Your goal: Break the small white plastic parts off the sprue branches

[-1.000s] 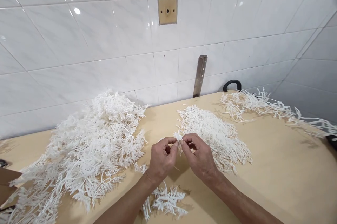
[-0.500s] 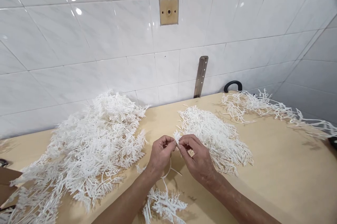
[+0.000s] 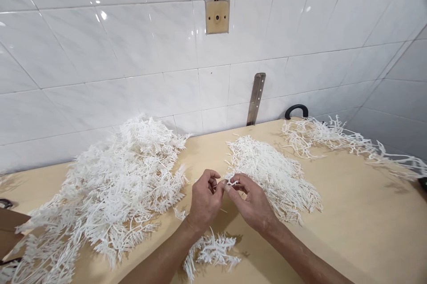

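Note:
Both hands meet above the table, fingertips touching around a small white branched piece [image 3: 231,180]. My left hand [image 3: 206,197] pinches its near end between thumb and index finger. My right hand [image 3: 251,199] is closed on the same piece, its thin tips showing above the thumb. Just behind my right hand lies a pile of fine white sprigs [image 3: 273,172]. Below the hands a small white tuft [image 3: 215,250] rests on the table. A large heap of feathery white branches [image 3: 123,186] spreads to the left of my left hand.
Bare white branched stems [image 3: 336,139] lie at the back right of the light wooden table [image 3: 373,226], near a black curved handle [image 3: 296,108]. A metal strip [image 3: 256,99] leans against the tiled wall. A brown cardboard piece [image 3: 11,230] is at the left edge.
The white stem that hung below my hands no longer hangs there; white tips now show over my right fingers. The view has shifted slightly.

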### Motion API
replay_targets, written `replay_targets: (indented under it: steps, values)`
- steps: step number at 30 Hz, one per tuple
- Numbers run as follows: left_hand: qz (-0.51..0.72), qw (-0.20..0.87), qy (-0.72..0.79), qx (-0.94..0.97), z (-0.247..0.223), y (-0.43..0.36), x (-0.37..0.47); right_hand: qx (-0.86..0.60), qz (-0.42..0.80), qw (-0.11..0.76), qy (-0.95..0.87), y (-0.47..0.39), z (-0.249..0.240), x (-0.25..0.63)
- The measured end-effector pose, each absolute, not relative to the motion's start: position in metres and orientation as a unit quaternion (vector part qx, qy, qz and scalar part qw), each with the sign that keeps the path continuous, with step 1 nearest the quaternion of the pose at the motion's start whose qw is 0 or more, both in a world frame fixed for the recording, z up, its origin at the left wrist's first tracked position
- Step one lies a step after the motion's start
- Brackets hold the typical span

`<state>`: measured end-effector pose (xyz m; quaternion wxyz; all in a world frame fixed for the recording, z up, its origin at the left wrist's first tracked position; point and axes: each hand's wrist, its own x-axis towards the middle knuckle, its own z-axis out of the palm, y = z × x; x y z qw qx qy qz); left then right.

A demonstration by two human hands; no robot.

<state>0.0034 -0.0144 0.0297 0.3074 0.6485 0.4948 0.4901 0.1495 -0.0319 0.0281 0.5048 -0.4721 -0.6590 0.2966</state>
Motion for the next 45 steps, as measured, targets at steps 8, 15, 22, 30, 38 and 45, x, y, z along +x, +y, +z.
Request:
replay_targets:
  steps: [8, 15, 22, 30, 38, 45]
  values:
    - [0.494, 0.171, 0.446, 0.727, 0.022, -0.016, 0.003, -0.562, 0.315, 0.481, -0.595, -0.031, 0.026, 0.152]
    - [0.491, 0.131, 0.42, 0.751, 0.018, -0.014, 0.001, -0.546, 0.387, 0.491, -0.559, -0.027, 0.022, 0.156]
    - [0.469, 0.134, 0.425, 0.763, 0.017, -0.015, -0.001, -0.49, 0.428, 0.523, -0.551, -0.022, 0.012, 0.161]
    - [0.465, 0.194, 0.436, 0.746, 0.024, -0.018, 0.001, -0.479, 0.447, 0.525, -0.544, -0.024, 0.01, 0.159]
    - [0.446, 0.332, 0.504, 0.661, 0.035, -0.02, 0.006, -0.475, 0.443, 0.493, -0.578, -0.027, 0.016, 0.157]
    - [0.468, 0.342, 0.527, 0.621, 0.033, -0.014, 0.005, -0.464, 0.419, 0.496, -0.602, -0.031, 0.015, 0.152]
